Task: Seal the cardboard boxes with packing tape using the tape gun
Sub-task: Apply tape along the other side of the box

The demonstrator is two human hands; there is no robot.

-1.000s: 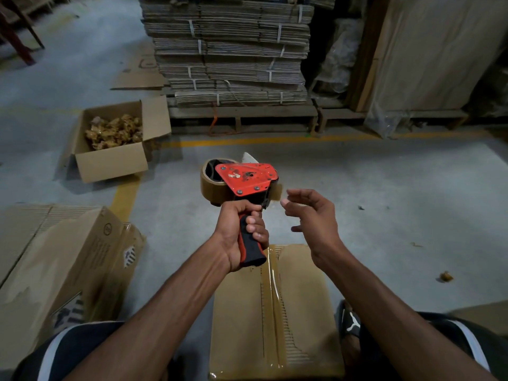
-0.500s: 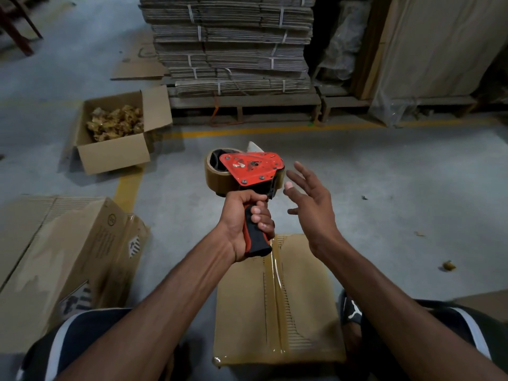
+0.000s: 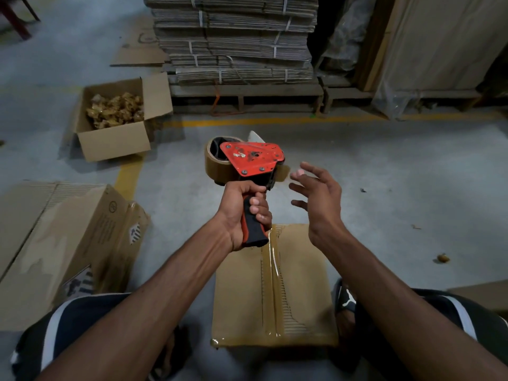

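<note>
Grey concrete floor carries a taped box between the feet. Left hand wraps the tape gun handle, held above the box's far edge; right hand hovers beside it, fingers spread, empty. Gun seems light, rigid; grip the handle. No readable writing.

open box of brown scraps beside a yellow floor line.
</note>
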